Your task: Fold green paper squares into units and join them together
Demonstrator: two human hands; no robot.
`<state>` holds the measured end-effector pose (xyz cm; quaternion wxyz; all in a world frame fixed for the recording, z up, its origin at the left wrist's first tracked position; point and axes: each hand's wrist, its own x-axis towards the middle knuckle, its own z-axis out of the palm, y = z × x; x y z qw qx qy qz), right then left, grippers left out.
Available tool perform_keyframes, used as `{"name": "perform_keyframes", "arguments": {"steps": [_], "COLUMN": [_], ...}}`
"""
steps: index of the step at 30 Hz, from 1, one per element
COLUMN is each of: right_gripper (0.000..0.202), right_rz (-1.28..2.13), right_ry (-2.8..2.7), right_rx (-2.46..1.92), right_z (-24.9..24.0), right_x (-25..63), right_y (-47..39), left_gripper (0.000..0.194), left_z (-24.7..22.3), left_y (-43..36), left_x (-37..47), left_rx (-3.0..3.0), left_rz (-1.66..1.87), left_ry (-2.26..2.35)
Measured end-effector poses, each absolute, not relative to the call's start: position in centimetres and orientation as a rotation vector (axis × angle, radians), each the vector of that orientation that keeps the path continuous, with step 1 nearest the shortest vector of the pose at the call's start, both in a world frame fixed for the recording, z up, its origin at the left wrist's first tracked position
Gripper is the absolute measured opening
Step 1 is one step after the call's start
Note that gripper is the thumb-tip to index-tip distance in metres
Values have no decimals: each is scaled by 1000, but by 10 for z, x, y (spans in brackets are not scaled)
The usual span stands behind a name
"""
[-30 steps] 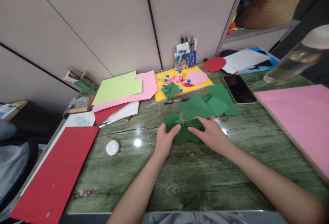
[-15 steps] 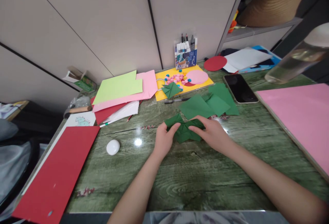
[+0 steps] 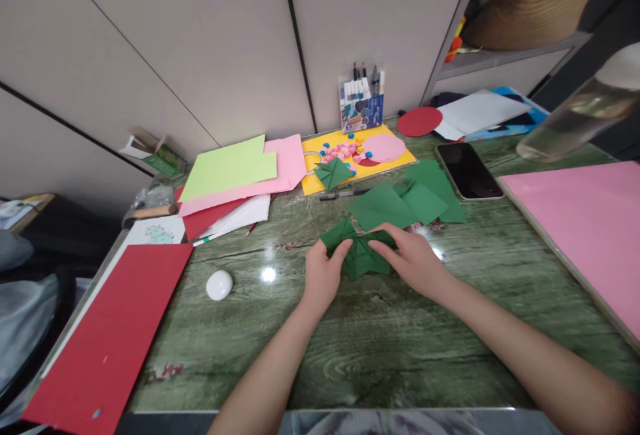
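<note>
A dark green sheet of folded paper (image 3: 364, 260) with creases is held over the middle of the table. My left hand (image 3: 323, 274) pinches its left side, thumb on top and fingers hidden beneath. On its right side my right hand (image 3: 413, 255) grips it the same way, thumb close to the centre crease. Just beyond lie several flat green paper pieces (image 3: 383, 205), partly overlapping. A small folded green paper shape (image 3: 333, 174) rests at the edge of the yellow sheet (image 3: 315, 185), near a dark pen (image 3: 343, 194).
A black phone (image 3: 469, 170), a pink board (image 3: 590, 222) and a clear bottle (image 3: 565, 118) stand or lie at the right. Leftward are a white round object (image 3: 219, 285), a red sheet (image 3: 115, 328) and stacked coloured papers (image 3: 225, 172). A marker pack (image 3: 362, 105) stands at the back.
Both hands keep their hold on the green paper. The thumbs have shifted very slightly, and the paper's lower edge sits a little lower.
</note>
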<state>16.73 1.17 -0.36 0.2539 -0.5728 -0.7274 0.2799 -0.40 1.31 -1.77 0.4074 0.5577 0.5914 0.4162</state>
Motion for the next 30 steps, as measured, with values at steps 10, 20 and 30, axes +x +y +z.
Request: {"name": "perform_keyframes", "arguments": {"steps": [10, 20, 30], "right_gripper": [16, 16, 18], "right_rz": [735, 692, 659], "right_ry": [-1956, -2002, -2045], "right_rx": [-1469, -1433, -1443], "right_z": [-9, -15, -23], "right_x": [165, 162, 161], "right_y": [7, 8, 9], "left_gripper": [19, 22, 33], "left_z": [-19, -22, -19], "left_y": [8, 9, 7], "left_x": [1, -3, 0], "left_rx": [1627, 1751, 1804], "left_rz": [1053, 990, 1006], "left_ry": [1503, 1450, 1382]}}
